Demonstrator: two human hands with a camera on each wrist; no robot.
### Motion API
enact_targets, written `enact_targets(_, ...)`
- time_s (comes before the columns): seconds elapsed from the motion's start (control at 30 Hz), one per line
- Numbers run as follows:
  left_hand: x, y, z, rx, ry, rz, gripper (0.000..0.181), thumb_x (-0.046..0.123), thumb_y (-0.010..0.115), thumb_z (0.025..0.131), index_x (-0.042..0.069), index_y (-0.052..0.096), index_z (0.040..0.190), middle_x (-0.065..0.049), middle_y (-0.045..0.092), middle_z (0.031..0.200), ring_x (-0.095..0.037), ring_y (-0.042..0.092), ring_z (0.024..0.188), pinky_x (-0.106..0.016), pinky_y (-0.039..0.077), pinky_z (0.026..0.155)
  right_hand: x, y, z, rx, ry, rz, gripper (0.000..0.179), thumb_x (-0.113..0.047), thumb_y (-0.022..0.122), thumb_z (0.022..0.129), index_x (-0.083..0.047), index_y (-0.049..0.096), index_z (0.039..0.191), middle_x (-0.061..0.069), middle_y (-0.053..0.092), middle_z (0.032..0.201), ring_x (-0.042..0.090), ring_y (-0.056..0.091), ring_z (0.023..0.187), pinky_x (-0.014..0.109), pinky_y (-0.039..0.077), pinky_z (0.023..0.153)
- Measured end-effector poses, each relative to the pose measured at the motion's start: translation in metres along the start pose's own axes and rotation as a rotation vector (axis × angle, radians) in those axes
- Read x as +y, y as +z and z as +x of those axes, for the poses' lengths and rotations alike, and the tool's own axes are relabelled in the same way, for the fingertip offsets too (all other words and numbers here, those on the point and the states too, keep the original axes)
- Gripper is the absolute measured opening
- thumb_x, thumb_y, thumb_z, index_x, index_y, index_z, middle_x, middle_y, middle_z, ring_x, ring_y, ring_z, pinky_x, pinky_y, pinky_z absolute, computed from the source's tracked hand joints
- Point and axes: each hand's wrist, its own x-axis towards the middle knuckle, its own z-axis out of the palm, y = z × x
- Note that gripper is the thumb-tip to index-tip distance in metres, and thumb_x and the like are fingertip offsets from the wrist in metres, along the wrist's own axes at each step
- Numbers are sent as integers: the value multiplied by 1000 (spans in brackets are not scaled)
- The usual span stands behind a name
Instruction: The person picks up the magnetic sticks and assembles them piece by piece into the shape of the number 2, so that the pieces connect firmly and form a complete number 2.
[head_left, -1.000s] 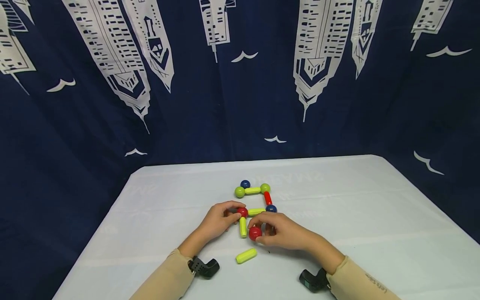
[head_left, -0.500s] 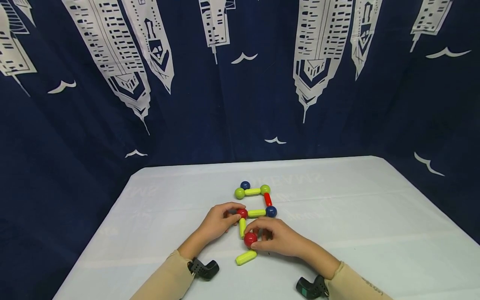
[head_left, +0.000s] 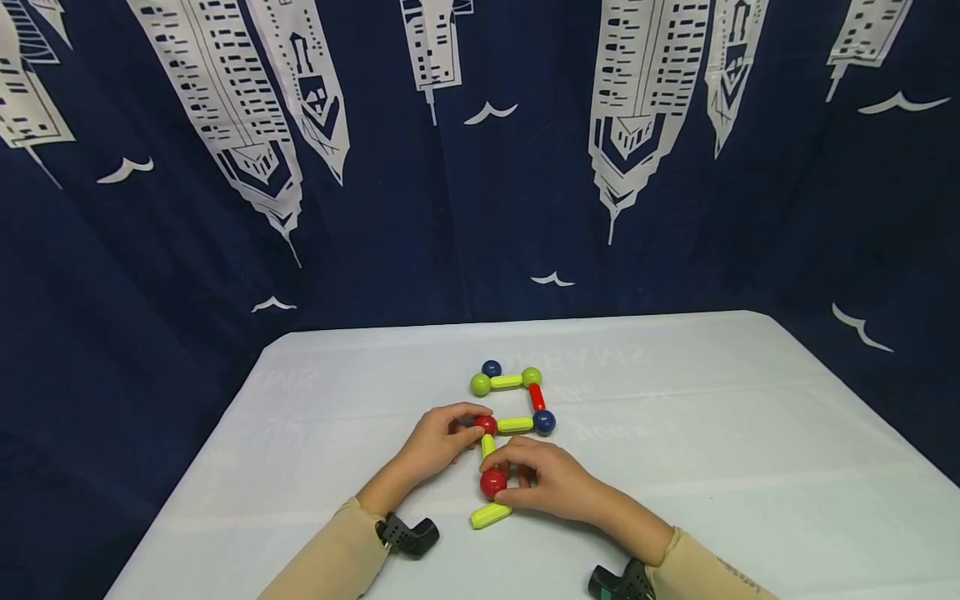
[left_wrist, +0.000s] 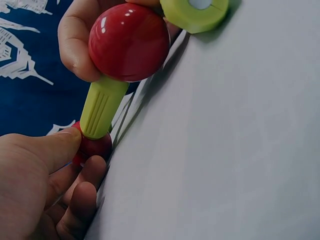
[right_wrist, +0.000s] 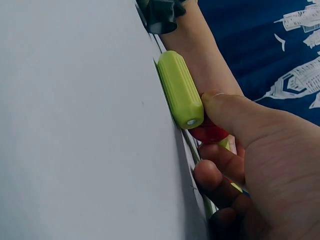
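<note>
My left hand (head_left: 444, 440) pinches a red ball (head_left: 487, 426) between thumb and fingers. From that ball a yellow-green building rod (left_wrist: 104, 107) runs toward me, its near end right at a second red ball (left_wrist: 130, 42). My right hand (head_left: 551, 479) grips this second ball with thumb and fingertips. Another yellow-green rod (head_left: 491, 516), with a metal tip on its end, lies on the table just in front of the right thumb. A further yellow-green rod (head_left: 515, 425) links the left hand's ball to a blue ball (head_left: 544, 422).
Beyond the hands, a red rod (head_left: 537, 397) leads from the blue ball up to a green ball (head_left: 532, 377). A yellow-green rod (head_left: 506, 381) joins it to another green ball (head_left: 481, 384), with a blue ball (head_left: 491, 368) behind. All lie on a white-covered table (head_left: 675, 400).
My right hand has carried its red ball left and toward me, to the near end of the rod below the left hand's ball. The left hand keeps its hold in place.
</note>
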Motion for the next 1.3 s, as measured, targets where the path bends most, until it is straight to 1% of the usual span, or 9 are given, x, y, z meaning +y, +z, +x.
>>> enact_targets(0.27, 0, 0, 0, 3, 1, 4, 27, 21, 65, 97, 20, 69, 124, 1, 67, 81, -11, 53, 57, -23, 47, 50, 2, 3, 1, 4, -10, -24, 29, -35, 76, 88, -33, 69, 117, -11, 62, 98, -1, 51, 68, 18, 45, 61)
enact_targets(0.43, -1, 1, 0, 14, 12, 7, 26, 20, 66, 97, 20, 69, 123, 1, 66, 78, -11, 52, 56, -23, 46, 49, -2, 5, 0, 20, -11, -91, 30, -33, 74, 90, -33, 69, 120, -12, 61, 96, -3, 48, 67, 16, 42, 59)
enact_targets(0.57, -1, 2, 0, 22, 13, 9, 26, 20, 66, 97, 20, 69, 123, 1, 65, 77, -11, 52, 56, -22, 46, 49, -5, 6, 0, 28, -4, -133, 31, -34, 73, 91, -33, 69, 122, -11, 61, 94, -2, 47, 65, 15, 39, 58)
enact_targets(1.0, 1, 2, 0, 32, 0, 7, 27, 20, 66, 96, 19, 69, 124, 0, 67, 79, -11, 54, 59, -22, 46, 51, -10, 11, 0, 42, 34, -151, 31, -34, 72, 91, -34, 68, 122, -10, 56, 87, -1, 46, 65, 17, 38, 58)
enact_targets(1.07, 1, 3, 0, 41, 5, 14, 27, 21, 66, 96, 19, 69, 123, 0, 68, 82, -10, 55, 62, -22, 46, 52, -10, 11, 0, 44, 36, -154, 31, -35, 72, 91, -35, 68, 122, -11, 56, 87, -1, 46, 65, 17, 38, 58)
enact_targets(1.3, 1, 5, 1, 74, 22, 31, 26, 20, 67, 95, 19, 70, 121, 1, 73, 107, -8, 61, 72, -20, 50, 64, -9, 10, 0, 50, 17, -158, 32, -35, 72, 91, -35, 67, 123, -10, 57, 87, -1, 47, 65, 16, 38, 58)
